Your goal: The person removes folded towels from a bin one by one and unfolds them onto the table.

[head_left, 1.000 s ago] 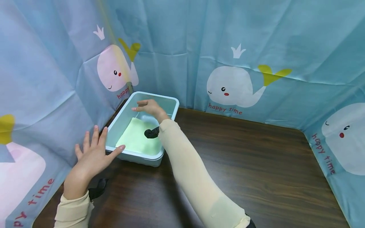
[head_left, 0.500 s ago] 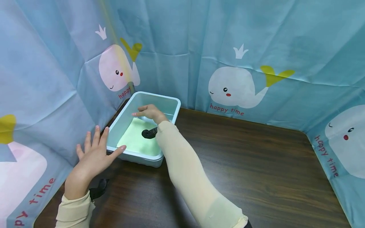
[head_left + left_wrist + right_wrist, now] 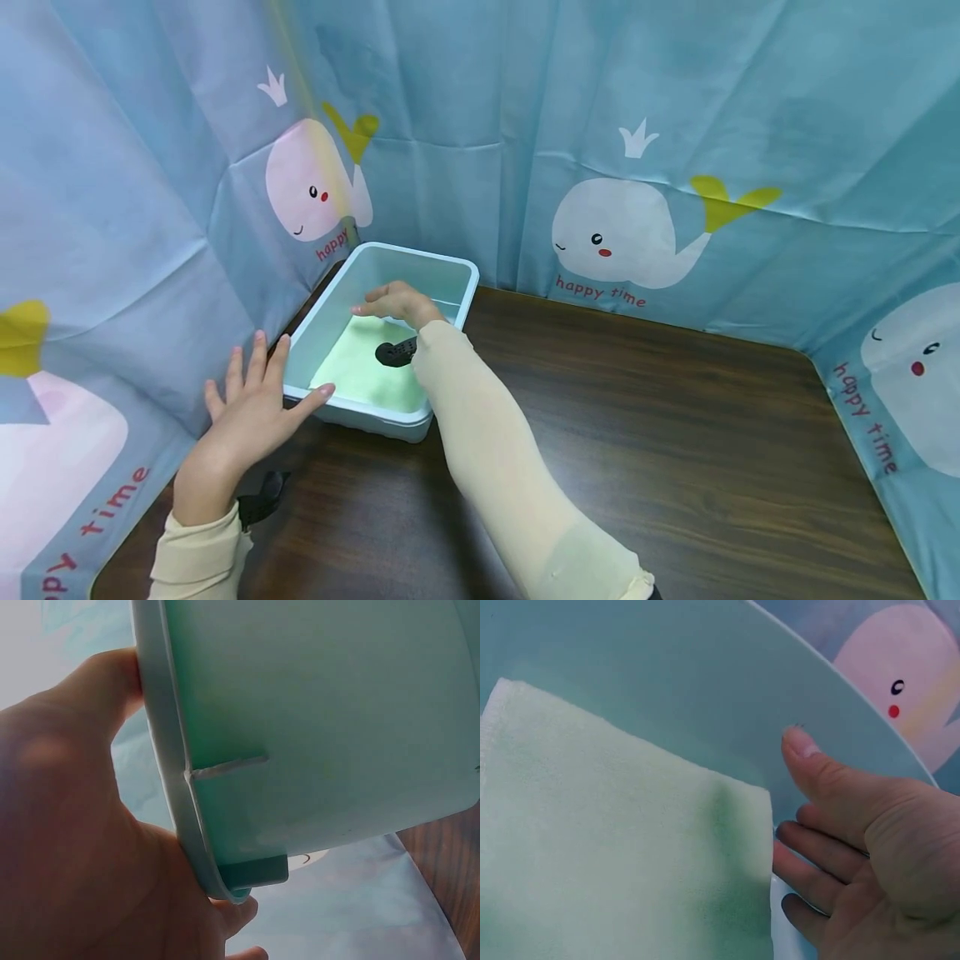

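Note:
A light blue plastic bin (image 3: 352,407) stands in the table's far left corner. Inside it lies a pale green cloth (image 3: 360,371), flat with straight edges. My left hand (image 3: 247,421) is spread at the bin's near left corner; in the left wrist view its thumb and fingers meet the rim (image 3: 161,712). My right hand (image 3: 405,304) reaches into the bin above the cloth's far edge. The right wrist view shows its thumb apart from the relaxed fingers (image 3: 821,851), whose tips are right at the cloth's (image 3: 615,825) edge. Nothing is between thumb and fingers.
Blue curtains (image 3: 450,192) printed with whales hang close behind and to the left of the bin. Another curtain stretch (image 3: 930,517) borders the right side. The dark wooden table (image 3: 660,433) extends to the bin's right and front.
My right hand has sunk a little lower into the bin, nearer the cloth. My left hand stays at the bin's corner. The whole head view has shifted slightly.

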Demonstrator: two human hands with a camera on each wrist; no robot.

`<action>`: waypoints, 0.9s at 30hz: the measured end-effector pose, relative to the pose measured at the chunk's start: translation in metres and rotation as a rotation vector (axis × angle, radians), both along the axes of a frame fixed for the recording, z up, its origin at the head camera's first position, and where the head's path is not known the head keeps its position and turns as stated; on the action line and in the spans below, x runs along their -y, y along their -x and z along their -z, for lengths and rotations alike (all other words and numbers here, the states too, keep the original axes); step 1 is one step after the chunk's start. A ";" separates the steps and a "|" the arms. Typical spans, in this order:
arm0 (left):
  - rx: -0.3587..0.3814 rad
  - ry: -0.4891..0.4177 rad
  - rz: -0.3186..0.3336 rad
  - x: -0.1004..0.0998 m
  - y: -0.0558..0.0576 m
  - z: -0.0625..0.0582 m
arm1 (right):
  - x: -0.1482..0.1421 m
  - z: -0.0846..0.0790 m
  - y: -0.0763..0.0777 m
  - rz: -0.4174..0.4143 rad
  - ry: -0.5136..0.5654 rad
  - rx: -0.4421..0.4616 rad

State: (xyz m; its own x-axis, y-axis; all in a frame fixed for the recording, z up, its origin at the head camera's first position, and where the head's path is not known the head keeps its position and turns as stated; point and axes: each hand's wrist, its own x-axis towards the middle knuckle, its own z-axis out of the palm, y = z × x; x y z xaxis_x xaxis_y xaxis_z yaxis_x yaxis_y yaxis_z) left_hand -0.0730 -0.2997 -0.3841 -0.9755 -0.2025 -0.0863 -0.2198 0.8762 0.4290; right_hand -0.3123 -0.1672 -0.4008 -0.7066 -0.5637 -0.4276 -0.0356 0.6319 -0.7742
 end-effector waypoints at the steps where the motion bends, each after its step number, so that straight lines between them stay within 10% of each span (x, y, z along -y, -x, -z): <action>1: 0.003 0.002 0.000 0.000 0.000 0.000 | 0.000 0.000 0.000 -0.003 -0.005 -0.003; 27: -0.023 0.002 -0.006 0.000 0.000 0.001 | -0.003 -0.004 -0.004 0.003 0.091 -0.023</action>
State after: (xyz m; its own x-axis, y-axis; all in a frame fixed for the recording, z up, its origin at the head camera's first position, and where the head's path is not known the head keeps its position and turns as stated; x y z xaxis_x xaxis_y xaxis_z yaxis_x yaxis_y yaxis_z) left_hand -0.0725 -0.2992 -0.3854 -0.9760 -0.2084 -0.0631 -0.2149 0.8759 0.4319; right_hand -0.3082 -0.1645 -0.3965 -0.7178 -0.5972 -0.3579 -0.0523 0.5589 -0.8276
